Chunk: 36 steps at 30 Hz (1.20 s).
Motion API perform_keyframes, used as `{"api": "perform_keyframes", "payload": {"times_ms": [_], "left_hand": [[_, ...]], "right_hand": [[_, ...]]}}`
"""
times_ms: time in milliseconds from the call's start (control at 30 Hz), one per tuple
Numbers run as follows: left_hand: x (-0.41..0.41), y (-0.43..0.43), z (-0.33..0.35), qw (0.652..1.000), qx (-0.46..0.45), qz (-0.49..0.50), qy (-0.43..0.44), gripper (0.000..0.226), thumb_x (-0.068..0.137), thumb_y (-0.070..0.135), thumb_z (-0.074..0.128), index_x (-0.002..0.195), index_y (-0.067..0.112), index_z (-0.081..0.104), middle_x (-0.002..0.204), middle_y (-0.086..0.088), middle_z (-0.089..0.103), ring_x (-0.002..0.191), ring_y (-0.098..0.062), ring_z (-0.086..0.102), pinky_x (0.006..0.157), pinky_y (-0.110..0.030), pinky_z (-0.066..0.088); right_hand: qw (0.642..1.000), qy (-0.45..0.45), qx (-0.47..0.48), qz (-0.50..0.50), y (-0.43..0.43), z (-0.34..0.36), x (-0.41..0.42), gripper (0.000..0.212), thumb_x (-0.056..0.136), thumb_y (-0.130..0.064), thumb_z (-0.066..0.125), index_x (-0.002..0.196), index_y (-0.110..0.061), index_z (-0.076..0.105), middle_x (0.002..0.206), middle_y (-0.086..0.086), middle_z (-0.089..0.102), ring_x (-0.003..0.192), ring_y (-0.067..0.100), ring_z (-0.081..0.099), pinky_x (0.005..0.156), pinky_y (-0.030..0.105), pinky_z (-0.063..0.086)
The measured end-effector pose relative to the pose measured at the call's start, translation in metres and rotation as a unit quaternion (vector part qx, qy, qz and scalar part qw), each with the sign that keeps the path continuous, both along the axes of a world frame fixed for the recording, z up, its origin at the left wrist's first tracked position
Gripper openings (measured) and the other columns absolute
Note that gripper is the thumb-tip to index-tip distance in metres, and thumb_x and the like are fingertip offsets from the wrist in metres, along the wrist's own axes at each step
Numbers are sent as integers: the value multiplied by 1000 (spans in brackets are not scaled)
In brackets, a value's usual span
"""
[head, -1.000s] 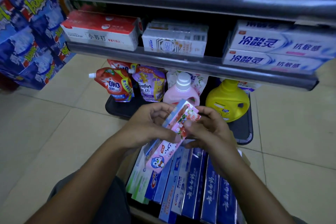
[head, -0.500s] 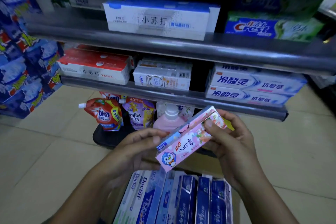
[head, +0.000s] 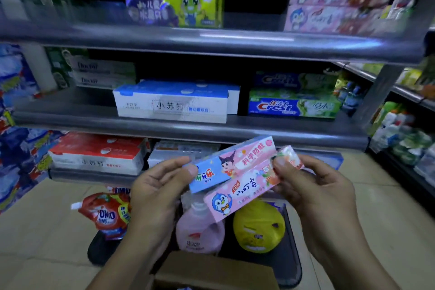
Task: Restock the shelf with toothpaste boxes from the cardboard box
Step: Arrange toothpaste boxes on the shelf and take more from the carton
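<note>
**Two toothpaste boxes held between both hands in front of the shelves**

In the centre of the frame the left hand [head: 160, 186] and the right hand [head: 317, 183] hold two long cardboard toothpaste boxes side by side, both tilted so that their right ends sit higher. The blue-and-pink box with a cartoon girl [head: 233, 162] lies above and behind; the left thumb presses on its blue left end and the fingers curl behind it. The pink box with a blue penguin [head: 242, 192] lies just below it, touching along its long edge. The right hand pinches that box's upper right end, thumb on the front face. Its lower left end hangs free, near the left palm.

Both boxes sit in front of the grey metal shelf rail [head: 211, 129] of the middle tier. At the upper right of the frame, a stack of matching pink penguin boxes [head: 334, 4] rests on the top tier. A green-and-blue Crest box [head: 294, 107] lies right of centre.

The brown cardboard box [head: 211, 271] shows at the bottom edge, below the hands. A pink plastic bottle [head: 200, 231] and a yellow plastic bottle [head: 259, 226] stand beyond it.
</note>
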<state>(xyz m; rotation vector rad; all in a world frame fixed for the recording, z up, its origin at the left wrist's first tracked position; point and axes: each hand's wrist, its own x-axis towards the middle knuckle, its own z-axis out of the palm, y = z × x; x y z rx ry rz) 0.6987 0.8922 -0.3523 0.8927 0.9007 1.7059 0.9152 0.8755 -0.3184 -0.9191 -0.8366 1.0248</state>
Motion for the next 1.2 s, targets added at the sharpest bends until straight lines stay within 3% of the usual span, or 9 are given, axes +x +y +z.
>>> {"api": "perform_keyframes", "payload": {"times_ms": [167, 233, 300, 467, 667, 800, 1000, 1167, 1200], "left_hand": [[-2, 26, 33, 997, 54, 25, 42, 31, 68, 27, 87, 98, 25, 81, 90, -5, 78, 81, -16, 73, 67, -25, 60], [2, 39, 49, 996, 81, 25, 27, 14, 86, 22, 73, 98, 26, 79, 84, 0, 73, 74, -13, 67, 63, -25, 57], [10, 51, 66, 994, 90, 46, 47, 32, 99, 7, 56, 91, 29, 78, 82, 4, 70, 70, -11, 59, 61, -29, 51], [37, 59, 119, 975, 133, 66, 164, 23, 87, 16, 56, 82, 29, 75, 64, 2, 64, 53, -15, 46, 48, -23, 36], [77, 59, 186, 939, 207, -23, 273, 31, 100, 12, 51, 92, 27, 76, 89, 14, 77, 58, 4, 61, 54, -11, 45], [101, 59, 215, 929, 240, -68, 273, 39, 100, 6, 47, 86, 24, 79, 91, 8, 80, 68, -3, 69, 55, -17, 51], [108, 75, 231, 922, 245, -66, 292, 33, 91, 21, 47, 95, 24, 79, 96, -5, 79, 83, -28, 69, 70, -38, 49], [111, 91, 236, 917, 221, -83, 322, 47, 79, 34, 49, 99, -6, 63, 87, -27, 66, 77, -25, 50, 70, -38, 36], [112, 93, 237, 916, 222, -70, 327, 47, 78, 35, 49, 94, -7, 61, 82, -18, 58, 78, -24, 45, 71, -38, 33]], "right_hand": [[998, 27, 48, -34, 7, 35, 32, 34, 66, -19, 81, 94, -3, 71, 84, 17, 75, 69, 21, 71, 62, 25, 59], [995, 37, 79, -41, 11, 53, 44, 34, 68, -18, 79, 96, -2, 69, 83, 16, 75, 69, 20, 71, 64, 26, 60], [992, 38, 107, -48, 17, 71, 56, 30, 70, -15, 78, 95, -4, 66, 78, 12, 74, 64, 18, 70, 62, 25, 59], [982, 26, 176, -64, 33, 116, 79, 22, 75, -14, 76, 92, -4, 67, 81, 13, 75, 68, 17, 72, 66, 26, 60], [971, 18, 223, -85, 50, 158, 91, 46, 80, -13, 78, 118, 4, 59, 116, 32, 67, 94, 33, 75, 73, 31, 62], [962, 3, 247, -118, 59, 178, 95, 29, 86, -7, 77, 108, -8, 57, 120, 44, 56, 93, 35, 75, 71, 32, 62], [918, -217, 251, -219, 75, 200, 119, 12, 82, -24, 84, 85, -19, 74, 78, -2, 78, 77, 16, 76, 66, 27, 60], [886, -325, 207, -259, 91, 204, 131, 18, 79, -34, 87, 88, -21, 77, 83, 1, 77, 84, 22, 75, 80, 47, 61], [884, -331, 202, -262, 93, 204, 131, 20, 78, -34, 87, 89, -20, 77, 84, 1, 77, 84, 22, 75, 80, 48, 61]]}}
